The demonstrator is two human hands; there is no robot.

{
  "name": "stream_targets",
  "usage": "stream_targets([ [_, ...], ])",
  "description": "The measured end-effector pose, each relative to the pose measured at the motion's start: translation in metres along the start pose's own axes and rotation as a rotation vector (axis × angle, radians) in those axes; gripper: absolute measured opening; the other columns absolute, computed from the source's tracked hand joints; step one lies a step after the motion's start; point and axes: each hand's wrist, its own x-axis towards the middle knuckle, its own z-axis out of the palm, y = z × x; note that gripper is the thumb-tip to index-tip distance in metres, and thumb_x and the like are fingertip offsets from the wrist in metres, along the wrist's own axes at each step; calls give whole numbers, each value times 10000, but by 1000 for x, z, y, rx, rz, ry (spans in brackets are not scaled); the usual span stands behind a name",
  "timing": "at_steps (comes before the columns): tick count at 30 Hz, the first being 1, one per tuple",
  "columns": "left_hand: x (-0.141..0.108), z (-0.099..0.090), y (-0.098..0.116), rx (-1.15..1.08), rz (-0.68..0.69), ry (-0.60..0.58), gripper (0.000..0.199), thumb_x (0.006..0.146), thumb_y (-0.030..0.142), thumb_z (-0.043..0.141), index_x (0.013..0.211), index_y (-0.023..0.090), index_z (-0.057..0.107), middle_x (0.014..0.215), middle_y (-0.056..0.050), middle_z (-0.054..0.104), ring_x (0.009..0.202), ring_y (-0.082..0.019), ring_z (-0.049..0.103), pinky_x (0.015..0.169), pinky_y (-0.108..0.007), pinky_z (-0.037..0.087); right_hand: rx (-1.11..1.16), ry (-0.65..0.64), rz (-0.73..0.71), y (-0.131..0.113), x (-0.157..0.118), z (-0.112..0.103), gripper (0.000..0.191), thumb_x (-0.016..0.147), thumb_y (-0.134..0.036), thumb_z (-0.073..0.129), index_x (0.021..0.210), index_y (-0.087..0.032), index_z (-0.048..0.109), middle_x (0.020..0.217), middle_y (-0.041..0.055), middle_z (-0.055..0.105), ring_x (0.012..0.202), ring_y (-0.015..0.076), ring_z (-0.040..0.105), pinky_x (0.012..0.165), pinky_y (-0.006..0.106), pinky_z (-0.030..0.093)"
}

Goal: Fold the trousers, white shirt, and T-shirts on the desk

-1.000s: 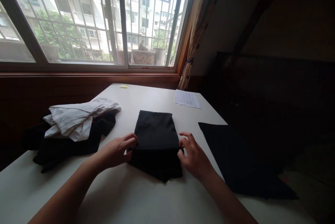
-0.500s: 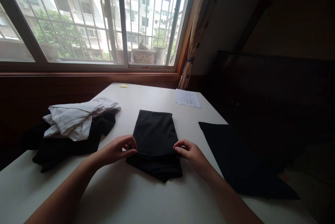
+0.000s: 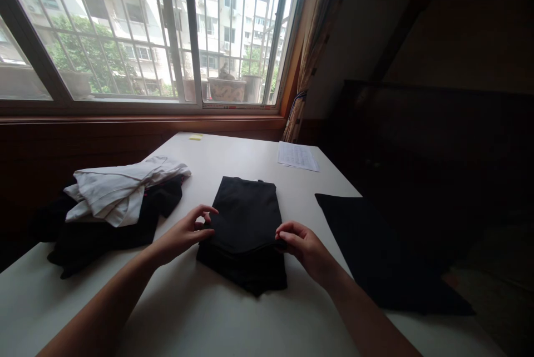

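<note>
A folded black garment (image 3: 249,215) lies on the white table in front of me; its exact kind does not show. The upper folded layer ends in a slightly curved edge, and a darker part sticks out beneath it on the near side. My left hand (image 3: 187,234) is at the garment's left edge, thumb and fingers apart, fingertips close to or lightly touching the cloth. On the opposite side my right hand (image 3: 301,243) pinches the near right corner of the upper layer between thumb and fingers.
A pile of white and black clothes (image 3: 120,190) sits on the left of the white table (image 3: 233,151). Flat dark cloth (image 3: 387,257) covers the right edge. Printed papers (image 3: 298,155) and a yellow note (image 3: 196,137) lie towards the barred window (image 3: 233,40).
My left hand has loosened from the near left corner, moved slightly up along the edge, and its fingers have spread. My right hand stays at its corner. The view has shifted slightly.
</note>
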Motion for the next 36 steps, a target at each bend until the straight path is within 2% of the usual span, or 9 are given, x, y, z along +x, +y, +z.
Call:
stream_targets([
  [8,-7,-3,17,-161,65,45,459,868,378,791,1277,331,587,1144,-2,483,896,-136,576,713,-243,449,32,11,-286,-11,-8,-1,122,836,-337,784,892,-256,713,912,17,651,840,180,593,800,337,504],
  [12,-15,-10,26,-112,23,-87,455,858,390,798,1263,277,622,1130,-39,552,835,-129,557,659,-232,431,-29,16,-297,-10,-10,-3,185,796,-404,788,811,-256,677,864,27,641,772,193,578,740,357,504],
  [18,-26,-23,36,116,-113,-439,361,850,347,790,1191,256,714,1032,-33,643,898,-172,587,718,-249,480,-64,-301,-124,-12,-13,-15,160,824,-338,806,858,-206,722,843,32,703,791,176,661,751,327,518],
  [21,-26,-25,37,214,-180,-524,331,842,355,786,1156,258,751,974,-29,704,871,-180,623,733,-253,502,-143,-477,86,-15,-15,-20,228,822,-330,826,942,-159,733,857,59,749,808,183,712,727,303,541],
  [26,-24,-23,35,340,-208,-620,363,782,402,834,1120,279,788,1027,-33,774,896,-204,694,763,-261,545,-219,-713,475,-17,-18,-23,430,782,-355,869,1133,-160,715,1051,102,782,868,180,756,789,299,600],
  [28,-23,-22,33,313,-274,-628,355,795,443,819,1105,271,795,1015,-41,786,877,-214,723,748,-272,567,-246,-739,571,-16,-19,-22,432,780,-367,869,1138,-172,725,1078,92,784,885,165,761,808,271,603],
  [31,-22,-23,29,286,-371,-614,361,860,532,740,1063,240,799,966,-64,799,750,-195,734,637,-252,552,-281,-721,616,-14,-19,-18,388,794,-387,854,1099,-176,741,1051,79,793,863,147,763,779,231,603],
  [34,-20,-25,27,298,-396,-601,453,913,621,634,1005,206,791,900,-80,800,572,-148,683,478,-202,412,-299,-732,645,-17,-19,-16,400,794,-427,843,1092,-182,736,1070,82,794,775,144,765,665,209,592],
  [36,-19,-26,28,309,-389,-585,500,918,654,604,990,193,786,866,-84,795,505,-127,633,438,-200,334,-321,-765,686,-21,-19,-18,437,791,-463,834,1116,-192,724,1092,81,793,661,129,747,563,192,555],
])
